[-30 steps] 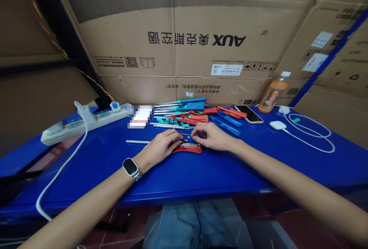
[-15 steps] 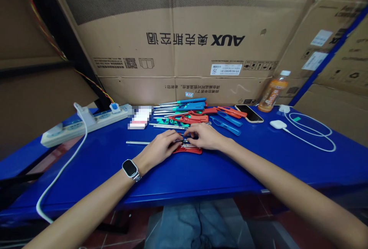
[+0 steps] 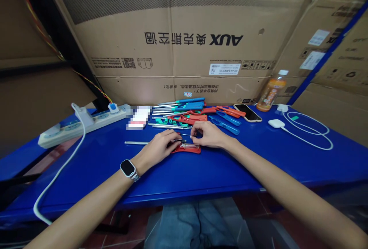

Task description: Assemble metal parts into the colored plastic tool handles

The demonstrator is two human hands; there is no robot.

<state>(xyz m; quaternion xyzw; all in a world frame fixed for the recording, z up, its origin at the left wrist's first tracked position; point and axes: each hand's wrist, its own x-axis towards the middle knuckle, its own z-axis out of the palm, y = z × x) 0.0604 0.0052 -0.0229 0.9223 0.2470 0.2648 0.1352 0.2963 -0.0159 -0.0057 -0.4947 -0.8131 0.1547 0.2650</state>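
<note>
My left hand is closed over an open red lighter casing lying on the blue table, with its fingers bent around the left part. A clear inner piece shows inside the casing, and a long metal tube reaches out to the left from under the hand. Just above and to the right, my right hand pinches the end of what looks like a thin wire. A small dark part lies between the hands; its kind is too small to make out.
Behind my hands lie several blue lighters, red casings, blue casing halves and green small parts. A phone, a drink bottle and a white charger are at right. A power strip stands left.
My right hand has lifted slightly off the casing and drawn back to the right, so more of the casing's inside shows. My left hand stays on the casing.
</note>
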